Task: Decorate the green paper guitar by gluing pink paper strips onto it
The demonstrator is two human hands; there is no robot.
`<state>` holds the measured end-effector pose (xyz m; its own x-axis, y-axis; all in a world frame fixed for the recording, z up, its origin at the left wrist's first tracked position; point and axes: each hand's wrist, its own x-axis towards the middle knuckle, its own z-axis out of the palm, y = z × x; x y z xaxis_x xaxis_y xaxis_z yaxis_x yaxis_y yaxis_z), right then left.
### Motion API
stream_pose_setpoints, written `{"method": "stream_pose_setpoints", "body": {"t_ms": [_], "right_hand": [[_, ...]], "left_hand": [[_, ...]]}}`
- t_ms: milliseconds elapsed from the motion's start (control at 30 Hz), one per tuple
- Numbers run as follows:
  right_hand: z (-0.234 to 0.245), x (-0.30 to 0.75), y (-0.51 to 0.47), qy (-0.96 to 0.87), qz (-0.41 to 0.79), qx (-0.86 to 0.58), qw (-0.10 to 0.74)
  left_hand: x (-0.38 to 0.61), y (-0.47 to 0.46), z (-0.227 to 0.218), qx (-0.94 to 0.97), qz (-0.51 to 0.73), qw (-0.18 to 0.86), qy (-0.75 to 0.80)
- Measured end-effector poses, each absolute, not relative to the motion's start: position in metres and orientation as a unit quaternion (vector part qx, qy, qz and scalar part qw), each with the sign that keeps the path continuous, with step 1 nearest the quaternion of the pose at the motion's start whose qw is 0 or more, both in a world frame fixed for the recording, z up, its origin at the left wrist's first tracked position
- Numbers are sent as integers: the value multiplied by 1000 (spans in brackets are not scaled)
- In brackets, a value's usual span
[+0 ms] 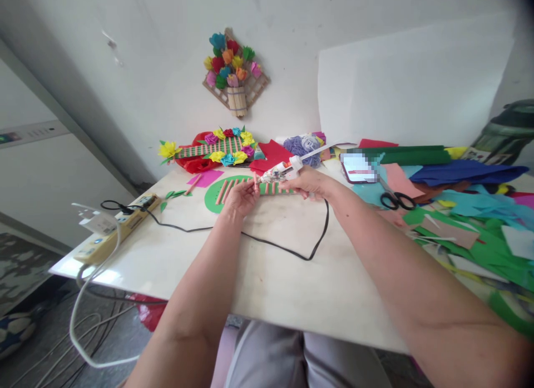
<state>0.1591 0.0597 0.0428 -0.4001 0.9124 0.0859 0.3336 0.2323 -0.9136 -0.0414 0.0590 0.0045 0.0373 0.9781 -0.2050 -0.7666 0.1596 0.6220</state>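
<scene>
My right hand is wrapped round a white hot glue gun, whose nozzle points left at a thin pink paper stick. My left hand pinches that stick upright at the nozzle. Under both hands lies a green paper disc with several pink sticks laid side by side on it. The gun's black cord loops over the white table toward me.
A power strip with plugs sits at the left table edge. Black scissors, a phone and heaps of coloured paper fill the right. Finished paper-flower pieces lie at the back; another hangs on the wall.
</scene>
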Motion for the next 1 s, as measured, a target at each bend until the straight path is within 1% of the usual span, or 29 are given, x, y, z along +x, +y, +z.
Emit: {"method": "stream_pose_setpoints", "body": {"t_ms": [300, 700, 1000], "right_hand": [[43, 160, 61, -717, 452, -424, 318], [41, 161, 63, -742, 421, -433, 291], [45, 159, 58, -733, 427, -439, 295]], "left_hand": [[-43, 60, 5, 182, 632, 684, 316], [-42, 59, 6, 178, 642, 674, 317], [-43, 61, 4, 188, 644, 674, 309]]}}
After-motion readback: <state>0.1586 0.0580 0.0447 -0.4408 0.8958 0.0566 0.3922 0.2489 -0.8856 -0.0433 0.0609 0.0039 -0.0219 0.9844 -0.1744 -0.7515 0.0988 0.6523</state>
